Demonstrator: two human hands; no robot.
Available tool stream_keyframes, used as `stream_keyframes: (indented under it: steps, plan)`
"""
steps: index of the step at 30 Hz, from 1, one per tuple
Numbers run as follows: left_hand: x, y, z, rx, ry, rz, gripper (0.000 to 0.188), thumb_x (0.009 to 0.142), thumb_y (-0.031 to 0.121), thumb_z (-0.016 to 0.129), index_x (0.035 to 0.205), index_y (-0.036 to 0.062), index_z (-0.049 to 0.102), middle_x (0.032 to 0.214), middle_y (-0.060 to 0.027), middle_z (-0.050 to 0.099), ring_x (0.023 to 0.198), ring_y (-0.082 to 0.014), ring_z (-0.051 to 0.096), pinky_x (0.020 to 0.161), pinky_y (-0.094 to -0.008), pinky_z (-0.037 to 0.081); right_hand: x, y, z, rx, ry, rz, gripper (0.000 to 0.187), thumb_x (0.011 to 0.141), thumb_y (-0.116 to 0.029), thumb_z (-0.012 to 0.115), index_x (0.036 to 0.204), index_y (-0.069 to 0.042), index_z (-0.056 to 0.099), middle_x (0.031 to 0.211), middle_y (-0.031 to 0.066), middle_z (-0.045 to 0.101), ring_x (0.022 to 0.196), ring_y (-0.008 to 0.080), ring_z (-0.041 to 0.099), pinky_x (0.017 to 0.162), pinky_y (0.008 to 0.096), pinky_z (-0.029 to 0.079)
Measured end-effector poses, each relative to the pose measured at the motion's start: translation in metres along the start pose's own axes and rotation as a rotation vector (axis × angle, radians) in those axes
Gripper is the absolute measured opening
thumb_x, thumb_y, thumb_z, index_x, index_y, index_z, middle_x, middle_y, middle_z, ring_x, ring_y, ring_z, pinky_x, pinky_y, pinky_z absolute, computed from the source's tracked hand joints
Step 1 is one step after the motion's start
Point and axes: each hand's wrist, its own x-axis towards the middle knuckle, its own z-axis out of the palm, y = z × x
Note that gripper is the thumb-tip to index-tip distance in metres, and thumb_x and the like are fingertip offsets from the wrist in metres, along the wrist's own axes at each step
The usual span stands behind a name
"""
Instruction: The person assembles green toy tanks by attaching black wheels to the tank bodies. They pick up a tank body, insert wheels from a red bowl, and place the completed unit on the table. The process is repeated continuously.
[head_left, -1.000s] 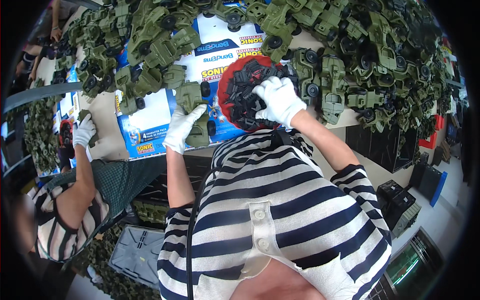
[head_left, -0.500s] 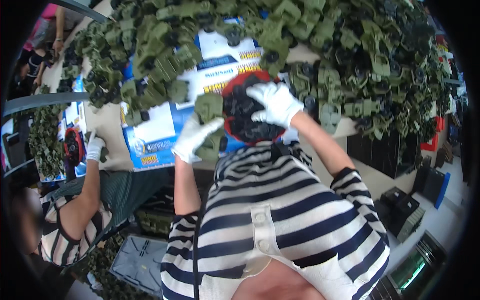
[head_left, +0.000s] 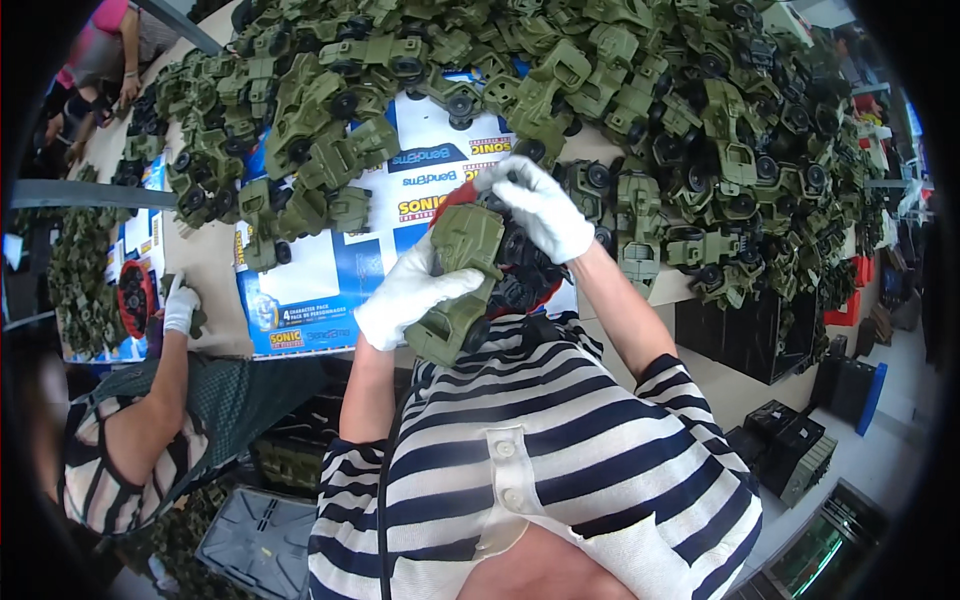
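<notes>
My left hand (head_left: 412, 292), in a white glove, is closed round an olive-green toy truck (head_left: 466, 240), holding it tilted over the left side of a round red tray (head_left: 453, 196). Black wheel-like parts (head_left: 530, 262) fill the tray, partly hidden by the truck and my hands. My right hand (head_left: 548, 215), gloved in white too, is at the truck's far right end. Its fingers are bent and drawn together; what they hold, if anything, is too small and blurred to name.
Green toy trucks (head_left: 560, 75) lie heaped across the far side and right of the table. Printed blue-and-white card sheets (head_left: 320, 290) cover part of it. A co-worker's gloved hand (head_left: 182, 306) works at left beside another red tray (head_left: 134, 298). A black crate (head_left: 745, 335) stands at right.
My left hand has lifted the toy truck and brought it right, over the tray. My right hand has moved from the black parts to the truck's far end, its fingers closing.
</notes>
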Motion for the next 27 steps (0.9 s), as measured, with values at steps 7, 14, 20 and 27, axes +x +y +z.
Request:
stream_keyframes:
  steps: [7,14,20,27]
  plan:
    - [0.008,0.017,0.009,0.040,-0.009,0.033,0.059,0.083,0.017,0.078,0.135,0.0055,0.052,0.105,0.0020,0.066,0.080,-0.0044,0.056,0.065,-0.0198,0.044,-0.018,-0.010,-0.033,0.005,-0.046,0.139,0.036,0.094,-0.015,0.063,0.126,0.001,0.057,0.129,0.0137,0.059,0.119,0.0214,0.056,0.103,0.0367,0.042]
    - [0.012,0.027,0.015,0.024,-0.041,-0.030,0.060,0.084,0.009,0.076,0.138,0.0029,0.049,0.117,-0.0022,0.064,0.098,-0.0078,0.060,0.082,-0.0226,0.049,-0.010,-0.024,-0.017,0.035,-0.124,0.101,0.055,0.096,-0.027,0.062,0.138,0.005,0.047,0.138,0.0124,0.053,0.128,0.0199,0.047,0.110,0.0349,0.035]
    - [0.013,0.033,0.017,0.049,0.002,-0.097,0.058,0.084,0.010,0.076,0.136,0.0013,0.051,0.113,-0.0029,0.066,0.095,-0.0079,0.061,0.082,-0.0227,0.050,-0.009,-0.016,-0.020,-0.043,-0.110,0.071,0.054,0.095,-0.028,0.064,0.135,0.006,0.051,0.139,0.0125,0.053,0.134,0.0201,0.042,0.114,0.0349,0.027]
    - [0.010,0.037,0.017,-0.028,-0.006,-0.072,0.059,0.084,0.010,0.075,0.136,0.0009,0.050,0.118,-0.0053,0.064,0.102,-0.0117,0.061,0.091,-0.0270,0.049,-0.008,-0.009,-0.027,0.026,-0.093,0.090,0.054,0.094,-0.023,0.065,0.136,0.007,0.050,0.139,0.0130,0.053,0.132,0.0198,0.044,0.114,0.0341,0.028]
